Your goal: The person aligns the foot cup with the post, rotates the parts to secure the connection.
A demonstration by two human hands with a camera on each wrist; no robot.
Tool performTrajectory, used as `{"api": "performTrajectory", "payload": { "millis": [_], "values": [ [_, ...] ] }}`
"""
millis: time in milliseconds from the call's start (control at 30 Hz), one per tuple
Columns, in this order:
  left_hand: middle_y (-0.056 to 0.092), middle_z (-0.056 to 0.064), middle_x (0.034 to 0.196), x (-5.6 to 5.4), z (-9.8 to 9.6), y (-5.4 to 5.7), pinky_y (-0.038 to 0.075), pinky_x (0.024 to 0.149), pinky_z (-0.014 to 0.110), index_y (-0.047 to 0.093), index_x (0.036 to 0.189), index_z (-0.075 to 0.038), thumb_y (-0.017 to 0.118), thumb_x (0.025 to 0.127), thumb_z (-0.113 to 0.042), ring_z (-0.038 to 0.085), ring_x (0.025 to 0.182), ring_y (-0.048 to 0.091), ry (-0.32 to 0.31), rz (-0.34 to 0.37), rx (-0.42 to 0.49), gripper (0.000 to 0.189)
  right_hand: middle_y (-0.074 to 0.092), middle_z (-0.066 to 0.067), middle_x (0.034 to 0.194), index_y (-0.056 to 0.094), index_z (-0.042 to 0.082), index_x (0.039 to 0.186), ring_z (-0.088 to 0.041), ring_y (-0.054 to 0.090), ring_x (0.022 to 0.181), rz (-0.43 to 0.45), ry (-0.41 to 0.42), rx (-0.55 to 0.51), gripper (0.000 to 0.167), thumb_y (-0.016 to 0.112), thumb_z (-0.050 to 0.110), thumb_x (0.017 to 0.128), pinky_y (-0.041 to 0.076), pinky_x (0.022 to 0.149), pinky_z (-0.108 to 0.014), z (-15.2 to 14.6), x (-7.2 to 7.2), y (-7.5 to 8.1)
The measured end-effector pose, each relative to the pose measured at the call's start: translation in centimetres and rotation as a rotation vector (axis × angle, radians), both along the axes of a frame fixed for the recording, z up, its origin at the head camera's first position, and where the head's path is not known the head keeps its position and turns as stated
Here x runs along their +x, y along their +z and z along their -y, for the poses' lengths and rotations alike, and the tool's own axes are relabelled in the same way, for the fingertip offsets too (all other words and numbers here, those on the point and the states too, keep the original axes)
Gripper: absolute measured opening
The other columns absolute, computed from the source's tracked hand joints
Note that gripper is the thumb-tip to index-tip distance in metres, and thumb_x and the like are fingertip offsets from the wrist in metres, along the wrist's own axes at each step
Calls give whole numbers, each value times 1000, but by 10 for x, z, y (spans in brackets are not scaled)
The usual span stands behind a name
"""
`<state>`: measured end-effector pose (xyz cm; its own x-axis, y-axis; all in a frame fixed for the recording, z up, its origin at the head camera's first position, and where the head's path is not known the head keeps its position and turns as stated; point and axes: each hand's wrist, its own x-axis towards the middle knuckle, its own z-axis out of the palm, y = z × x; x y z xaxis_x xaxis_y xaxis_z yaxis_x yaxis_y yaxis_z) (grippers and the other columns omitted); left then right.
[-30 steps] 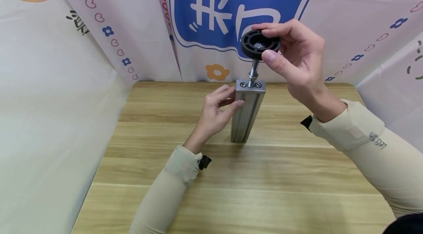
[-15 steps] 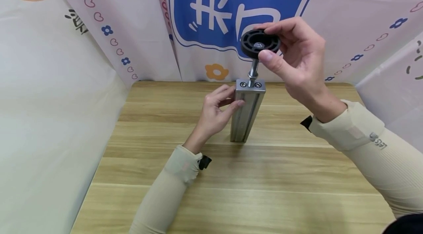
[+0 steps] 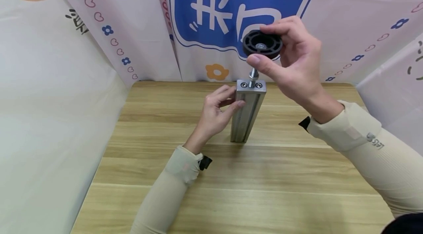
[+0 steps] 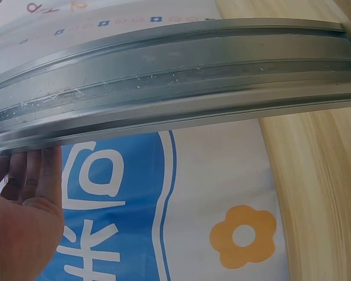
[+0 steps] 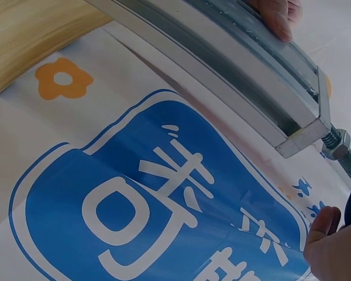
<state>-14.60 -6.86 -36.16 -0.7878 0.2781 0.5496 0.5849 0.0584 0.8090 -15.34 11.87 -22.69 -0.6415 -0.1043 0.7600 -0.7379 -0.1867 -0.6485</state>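
Note:
An aluminium profile (image 3: 246, 116) stands upright on the wooden table, capped by a metal end plate (image 3: 251, 86) with two screws. Out of the plate rises a threaded rod with a nut (image 5: 339, 145), topped by a round black levelling foot (image 3: 262, 44). My left hand (image 3: 216, 109) grips the profile near its top, thumb on the front face and fingers on the far side. In the left wrist view the profile (image 4: 175, 76) runs across the picture above the fingers. My right hand (image 3: 299, 61) pinches the levelling foot's rim between thumb and fingers.
The wooden table (image 3: 198, 208) carries the profile near its back edge. Behind it hangs a printed cloth (image 3: 142, 25) with a blue panel, and white cloth (image 3: 49, 116) closes off the left side.
My right thumb has slid leftward along the near rim of the levelling foot, and the right wrist has shifted slightly left. My left hand and the profile have stayed put.

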Motion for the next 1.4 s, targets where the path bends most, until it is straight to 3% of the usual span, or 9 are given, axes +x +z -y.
{"api": "performTrajectory", "payload": {
  "millis": [133,267,333,467,767,1100,1400],
  "values": [
    [70,20,108,0,-1,0,66,92,32,69,130,8,73,95,4,22,94,71,-4,-4,3,36,60,-12,112,69,-8,115,-21,68,99,14,4,-24,53,96,19,78,62,94,-23,-1,0,-1],
    [70,20,107,0,-1,-1,67,91,33,70,128,9,73,94,5,17,93,70,-2,-14,10,34,69,-13,116,72,-5,114,-24,70,103,12,2,-32,31,79,8,87,63,93,-24,-3,1,-1],
    [70,20,106,0,-1,-1,67,90,33,70,127,9,73,94,5,15,91,68,-2,-19,15,33,73,-12,117,72,-4,114,-25,71,104,12,6,-33,30,68,2,85,63,92,-24,-4,2,-1],
    [70,20,105,-1,-1,0,67,90,34,71,126,9,73,94,5,12,91,67,-1,-20,17,32,77,-13,117,72,-7,115,-25,74,103,20,30,-41,34,63,-1,84,64,90,-24,-6,3,-1],
    [70,19,105,-1,-1,-1,67,90,34,70,127,9,73,94,5,12,91,68,-1,-21,15,33,77,-13,115,70,-8,115,-23,73,99,20,26,-29,32,67,-3,83,62,90,-24,-5,3,1],
    [70,19,107,-2,0,-3,67,91,34,70,130,7,74,98,-6,17,93,70,-12,-26,15,35,71,-11,111,67,-9,118,-22,67,98,-15,-20,15,42,83,11,85,59,91,-24,-2,1,0],
    [70,19,108,-1,1,-1,66,92,33,69,131,7,73,96,1,24,96,72,-15,-21,11,36,67,-9,108,68,-9,115,-20,69,96,-32,-54,33,50,94,15,79,60,91,-23,0,-2,0]
  ]
}}
